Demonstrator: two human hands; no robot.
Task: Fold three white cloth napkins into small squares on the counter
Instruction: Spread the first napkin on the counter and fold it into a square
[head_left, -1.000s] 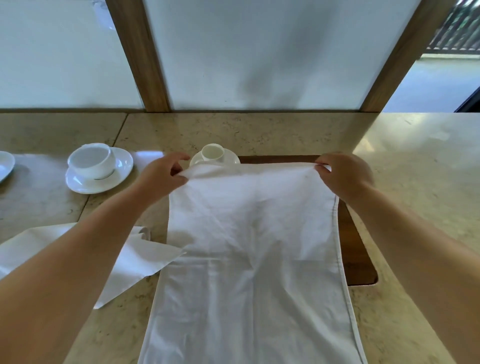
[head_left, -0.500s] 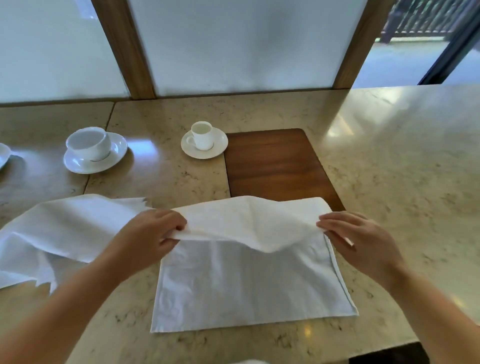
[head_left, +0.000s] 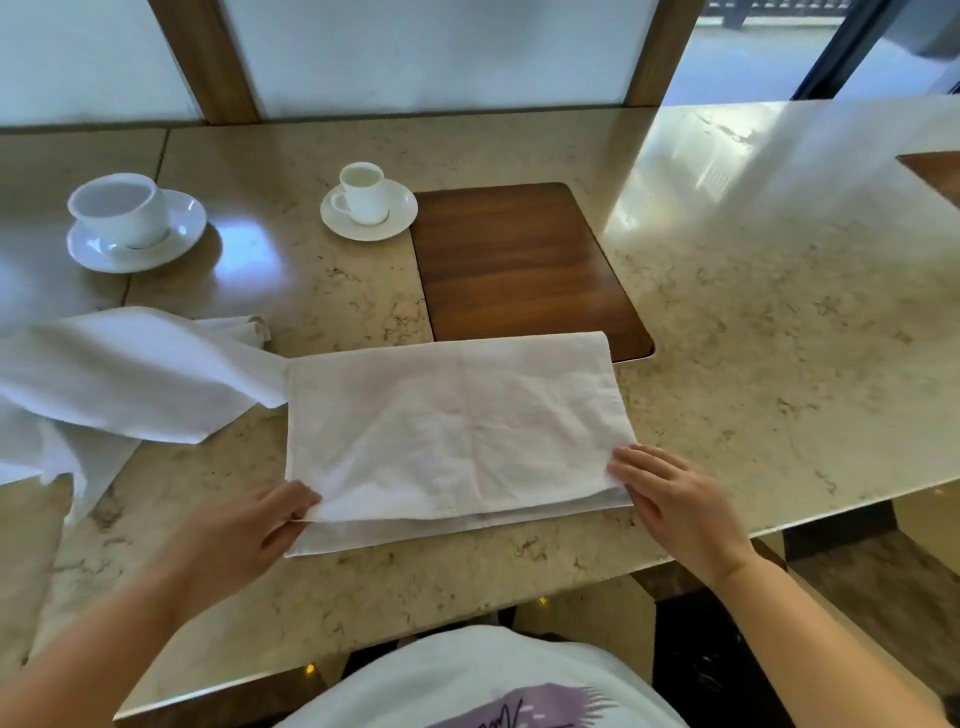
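A white cloth napkin (head_left: 452, 431) lies folded in half on the beige stone counter (head_left: 753, 322), its fold at the far side and its open edges toward me. My left hand (head_left: 249, 530) pinches the top layer's near left corner. My right hand (head_left: 675, 499) holds the near right corner, fingers resting on the cloth. The top layer sits a little short of the bottom layer's near edge. A heap of loose white napkins (head_left: 104, 374) lies to the left, touching the folded one.
A dark wooden board (head_left: 519, 260) is set into the counter just beyond the napkin. A small white cup on a saucer (head_left: 366, 200) stands at its left corner. A larger cup and saucer (head_left: 124, 218) sits far left. The counter's near edge runs below my hands.
Both hands have drawn the napkin's far edge toward me and laid it down over the near half. The napkin now lies flat, folded in two.
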